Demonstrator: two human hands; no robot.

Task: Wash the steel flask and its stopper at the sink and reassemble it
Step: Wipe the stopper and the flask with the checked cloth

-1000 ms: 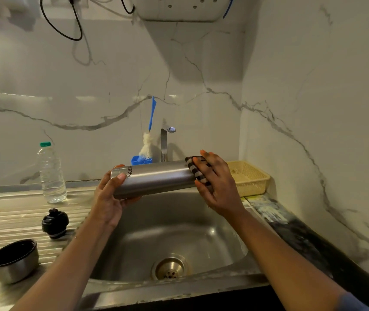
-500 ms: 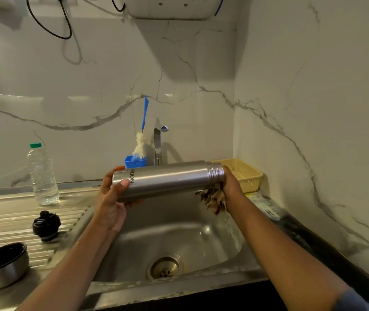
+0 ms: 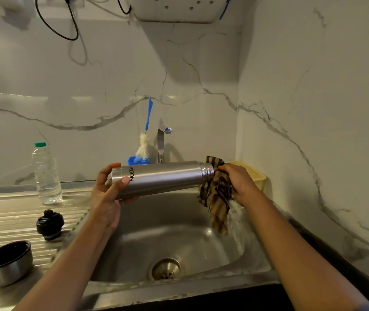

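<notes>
Flask (image 3: 163, 178) lies level above the sink (image 3: 168, 225), well clear of its walls, the left hand (image 3: 107, 194) gripping the base and the right hand (image 3: 239, 185) clutching a striped cloth (image 3: 217, 198) against the mouth at the right end. On the left drainboard (image 3: 4, 221), stopper (image 3: 50, 224) and cup (image 3: 6, 263) stand apart, cup mouth-up nearest the near edge.

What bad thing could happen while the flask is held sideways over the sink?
1. The left hand grips the flask only at its bottom end; if it is wet, it might slip and bang into the sink.
2. The cloth in the right hand hangs at the flask's mouth with water seemingly falling off it, which could splash out.
3. The stopper lies near the left forearm, which could knock it.
</notes>
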